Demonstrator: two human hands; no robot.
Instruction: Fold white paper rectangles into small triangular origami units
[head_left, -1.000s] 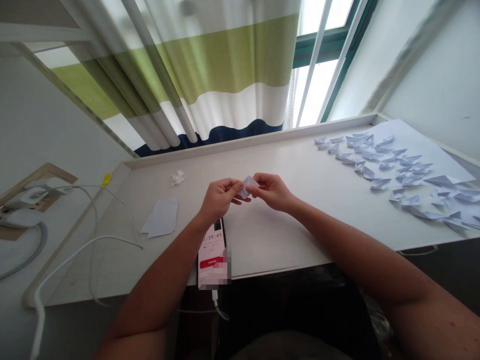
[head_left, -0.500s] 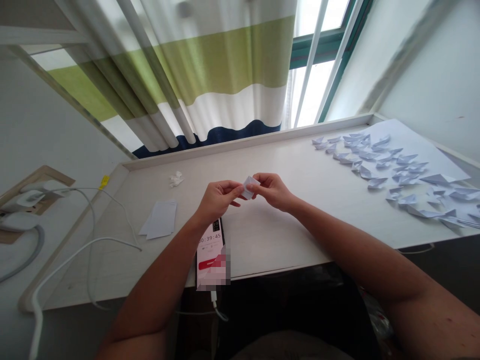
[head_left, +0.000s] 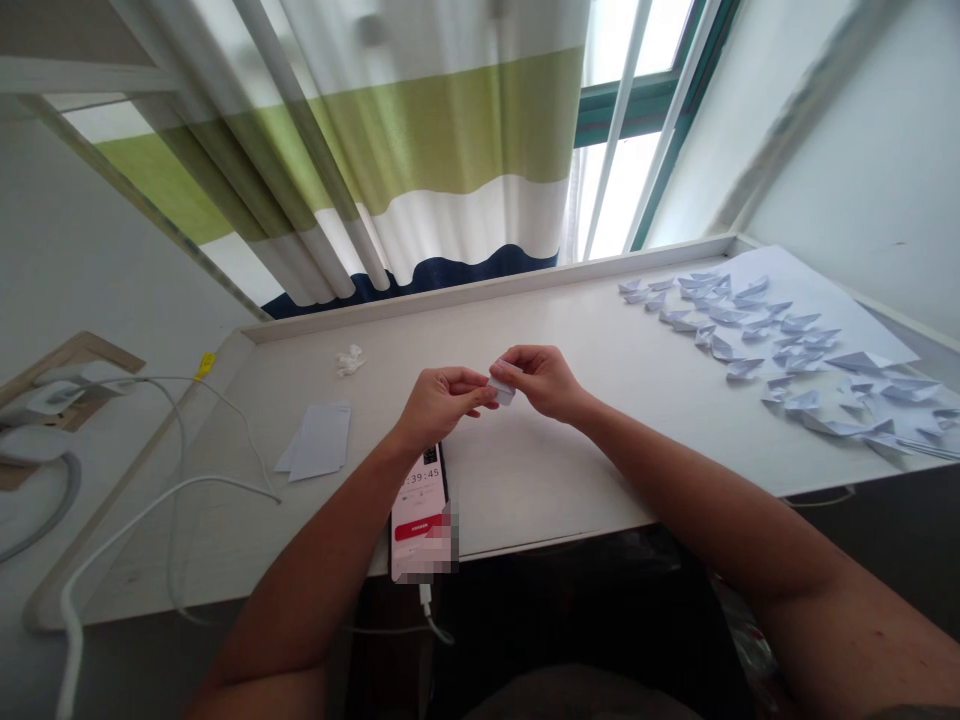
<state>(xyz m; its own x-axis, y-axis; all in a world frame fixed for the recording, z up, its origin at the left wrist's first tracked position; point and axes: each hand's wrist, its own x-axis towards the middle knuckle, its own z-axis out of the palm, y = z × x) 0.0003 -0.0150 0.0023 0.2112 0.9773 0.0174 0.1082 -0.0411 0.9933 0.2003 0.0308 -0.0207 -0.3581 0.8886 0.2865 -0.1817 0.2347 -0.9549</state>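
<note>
White tabletop (head_left: 555,490) spreads under a small folded paper (head_left: 505,396), which the left hand (head_left: 448,402) and right hand (head_left: 543,384) both pinch in their fingertips. Near the left wrist lies a phone (head_left: 417,505); farther left, paper slips (head_left: 321,442) and a crumpled tissue (head_left: 349,361); well right, folded paper boats (head_left: 744,369). Beyond hangs a striped curtain (head_left: 450,130).

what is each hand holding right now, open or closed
Left hand: closed, fingers pinching the edge of a small folded paper.
Right hand: closed, holding the same folded paper.
</note>
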